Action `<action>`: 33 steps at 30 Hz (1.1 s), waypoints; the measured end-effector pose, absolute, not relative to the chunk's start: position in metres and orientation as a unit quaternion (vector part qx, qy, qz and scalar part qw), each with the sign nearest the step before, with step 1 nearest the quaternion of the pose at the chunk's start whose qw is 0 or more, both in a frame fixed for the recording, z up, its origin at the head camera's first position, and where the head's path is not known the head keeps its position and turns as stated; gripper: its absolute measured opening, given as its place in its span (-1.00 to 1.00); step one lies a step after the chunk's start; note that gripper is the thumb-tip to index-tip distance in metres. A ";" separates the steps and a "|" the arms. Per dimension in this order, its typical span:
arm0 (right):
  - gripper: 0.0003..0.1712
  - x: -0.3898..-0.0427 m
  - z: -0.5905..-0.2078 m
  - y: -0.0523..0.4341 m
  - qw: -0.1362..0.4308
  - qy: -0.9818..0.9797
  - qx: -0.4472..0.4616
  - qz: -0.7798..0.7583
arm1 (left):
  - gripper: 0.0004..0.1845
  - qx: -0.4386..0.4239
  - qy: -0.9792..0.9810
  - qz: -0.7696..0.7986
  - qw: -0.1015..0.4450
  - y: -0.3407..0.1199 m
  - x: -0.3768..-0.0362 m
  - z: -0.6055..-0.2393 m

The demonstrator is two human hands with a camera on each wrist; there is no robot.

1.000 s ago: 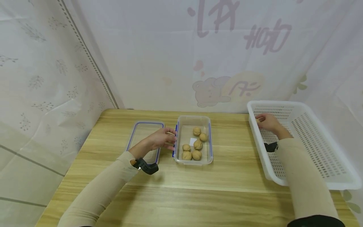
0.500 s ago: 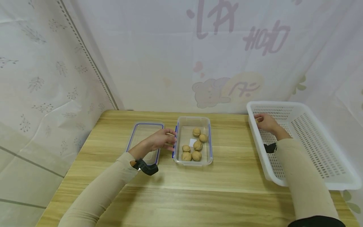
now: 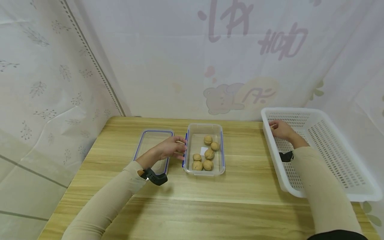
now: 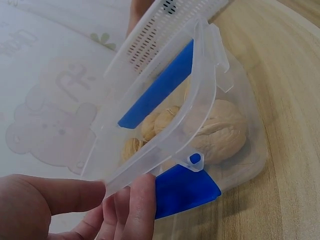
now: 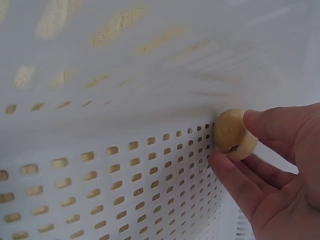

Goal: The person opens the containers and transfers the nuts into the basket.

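Wooden table [image 3: 210, 200] takes up most of my feed, and the biggest thing on it is the white perforated basket [image 3: 336, 146] off to the right. Next down is the clear container [image 3: 204, 130] with blue clips in the middle, five walnuts [image 3: 204, 155] sitting in it, and its lid [image 3: 151, 140] lying flat just to the left. My left hand [image 3: 168, 148] is over the lid with fingers [image 4: 142, 200] pinching the container's near clip. My right hand [image 3: 280, 129] is inside the basket at its far left corner, thumb and fingers gripping a single walnut [image 5: 231, 134] right against the basket wall.
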State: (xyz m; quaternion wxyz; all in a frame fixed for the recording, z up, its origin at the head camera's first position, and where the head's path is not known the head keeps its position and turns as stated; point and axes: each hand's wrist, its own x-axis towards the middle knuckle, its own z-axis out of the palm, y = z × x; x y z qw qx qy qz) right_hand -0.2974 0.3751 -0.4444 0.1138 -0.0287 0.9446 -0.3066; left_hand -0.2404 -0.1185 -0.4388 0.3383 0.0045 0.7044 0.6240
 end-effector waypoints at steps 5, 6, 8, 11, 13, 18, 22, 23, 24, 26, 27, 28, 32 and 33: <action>-0.44 -0.297 -0.441 0.373 0.123 0.946 -0.032 -0.299 | -0.59 0.001 0.704 0.624 0.339 -0.118 -0.240 -0.438; -0.44 -0.296 -0.441 0.373 0.126 0.945 -0.031 -0.299 | -0.59 0.002 0.705 0.623 0.339 -0.118 -0.240 -0.438; -0.44 -0.296 -0.439 0.374 0.130 0.948 -0.033 -0.290 | -0.58 0.002 0.706 0.622 0.340 -0.118 -0.239 -0.437; -0.42 -0.294 -0.434 0.375 0.138 0.951 -0.036 -0.275 | -0.57 0.003 0.707 0.620 0.340 -0.118 -0.239 -0.436; -0.41 -0.293 -0.430 0.377 0.139 0.954 -0.043 -0.263 | -0.57 0.003 0.707 0.620 0.341 -0.117 -0.239 -0.436; -0.33 -0.291 -0.420 0.382 0.138 0.956 -0.056 -0.254 | -0.56 0.006 0.706 0.620 0.342 -0.118 -0.240 -0.436; -0.26 -0.286 -0.411 0.385 0.132 0.957 -0.076 -0.248 | -0.55 0.006 0.705 0.620 0.344 -0.118 -0.241 -0.436; -0.25 -0.285 -0.409 0.385 0.127 0.957 -0.084 -0.245 | -0.55 0.005 0.705 0.620 0.343 -0.118 -0.241 -0.436; -0.24 -0.283 -0.408 0.386 0.124 0.957 -0.089 -0.246 | -0.54 0.004 0.705 0.620 0.343 -0.118 -0.241 -0.437; -0.22 -0.281 -0.405 0.387 0.117 0.959 -0.098 -0.239 | -0.54 0.005 0.705 0.621 0.343 -0.119 -0.241 -0.437; -0.21 -0.280 -0.404 0.388 0.116 0.959 -0.102 -0.237 | -0.54 0.004 0.705 0.620 0.343 -0.119 -0.241 -0.437; -0.20 -0.279 -0.404 0.389 0.113 0.960 -0.105 -0.236 | -0.55 0.004 0.706 0.620 0.342 -0.119 -0.241 -0.437; -0.20 -0.274 -0.401 0.390 0.103 0.961 -0.121 -0.224 | -0.56 0.004 0.707 0.619 0.342 -0.118 -0.241 -0.436; -0.21 -0.272 -0.400 0.391 0.102 0.962 -0.123 -0.223 | -0.56 0.006 0.707 0.619 0.342 -0.118 -0.241 -0.435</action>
